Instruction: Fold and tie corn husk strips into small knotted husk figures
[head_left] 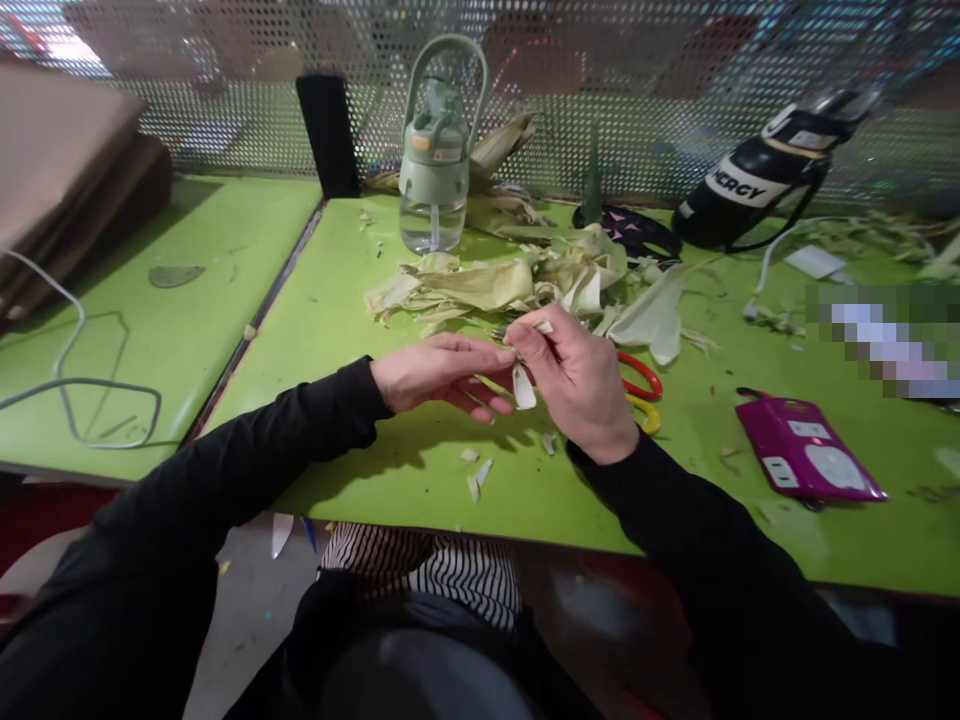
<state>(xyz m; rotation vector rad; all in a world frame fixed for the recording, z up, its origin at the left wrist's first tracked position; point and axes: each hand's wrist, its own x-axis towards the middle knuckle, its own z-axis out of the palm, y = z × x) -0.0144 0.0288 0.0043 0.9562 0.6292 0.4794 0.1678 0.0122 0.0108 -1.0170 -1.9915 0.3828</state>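
Note:
My right hand is closed in a pinch on a small piece of pale corn husk, whose broad end hangs below the fingers. From the other side my left hand meets it, thumb and forefinger at the husk's edge, the remaining fingers loosely stretched. Part of the husk is hidden between the fingertips. Behind both hands lies a heap of dry corn husks. Scissors with a red and a yellow handle loop lie partly under my right hand. Small husk scraps are scattered on the green table.
A pale green water bottle stands behind the husks, near a perforated metal screen. At right are a black bottle and a purple packet. Brown cardboard and a grey cable lie left, beyond the table seam.

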